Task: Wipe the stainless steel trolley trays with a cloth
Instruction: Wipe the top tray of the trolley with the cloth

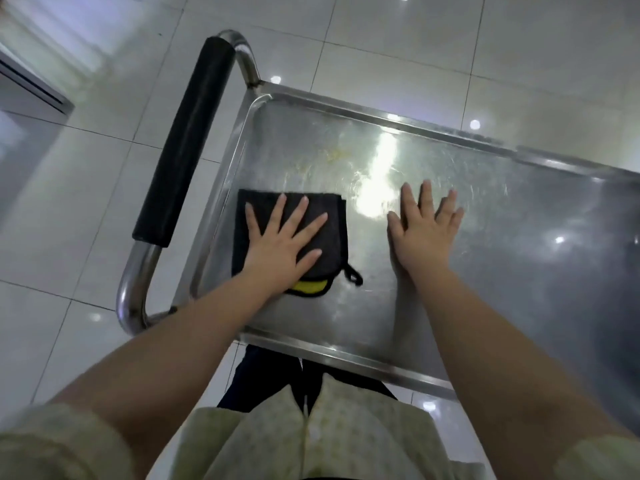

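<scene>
A stainless steel trolley tray fills the middle and right of the head view, scratched and with a yellowish smear near its far left part. A folded black cloth with a yellow underside and a small loop lies at the tray's left end. My left hand presses flat on the cloth, fingers spread. My right hand rests flat on the bare steel to the right of the cloth, fingers apart, holding nothing.
The trolley's push handle with a black foam grip curves around the tray's left end. Glossy white floor tiles surround the trolley. My light patterned shirt is at the bottom edge.
</scene>
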`<move>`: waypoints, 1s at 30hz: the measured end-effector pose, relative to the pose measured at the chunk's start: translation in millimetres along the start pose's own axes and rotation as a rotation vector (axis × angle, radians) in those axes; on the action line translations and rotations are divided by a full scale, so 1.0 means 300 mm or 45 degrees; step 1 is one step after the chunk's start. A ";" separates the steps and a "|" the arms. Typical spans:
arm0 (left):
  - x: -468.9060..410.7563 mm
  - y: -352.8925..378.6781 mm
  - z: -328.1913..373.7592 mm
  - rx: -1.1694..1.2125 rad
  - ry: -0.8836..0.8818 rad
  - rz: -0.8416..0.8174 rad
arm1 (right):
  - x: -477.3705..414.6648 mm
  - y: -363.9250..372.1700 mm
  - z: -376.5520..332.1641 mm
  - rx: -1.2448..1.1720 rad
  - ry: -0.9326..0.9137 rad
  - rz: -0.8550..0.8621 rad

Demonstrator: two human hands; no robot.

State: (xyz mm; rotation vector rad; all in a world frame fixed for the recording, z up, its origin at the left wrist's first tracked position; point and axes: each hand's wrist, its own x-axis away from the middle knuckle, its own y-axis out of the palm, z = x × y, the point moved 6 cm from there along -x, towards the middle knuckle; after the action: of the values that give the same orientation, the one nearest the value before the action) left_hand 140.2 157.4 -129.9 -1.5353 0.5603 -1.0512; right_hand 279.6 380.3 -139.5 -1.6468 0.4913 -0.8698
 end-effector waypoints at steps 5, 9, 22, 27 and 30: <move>0.231 0.060 0.076 0.073 0.101 0.011 | 0.020 0.011 0.052 -0.003 0.057 -0.013; 0.089 0.016 0.034 0.034 0.131 0.018 | 0.023 0.014 0.045 -0.038 0.053 0.005; -0.566 -0.182 -0.165 0.047 0.012 0.086 | -0.005 0.011 0.055 -0.024 0.134 0.013; -0.261 -0.092 0.058 0.008 0.298 0.075 | -0.001 0.007 0.049 -0.034 0.135 0.039; -0.069 -0.024 0.246 0.035 0.504 0.054 | 0.004 0.004 0.050 -0.022 0.126 0.049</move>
State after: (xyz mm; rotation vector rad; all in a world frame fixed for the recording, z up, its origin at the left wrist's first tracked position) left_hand 191.6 214.8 -127.0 -1.2895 0.8420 -1.3341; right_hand 291.8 388.7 -141.5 -1.6103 0.5984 -0.9236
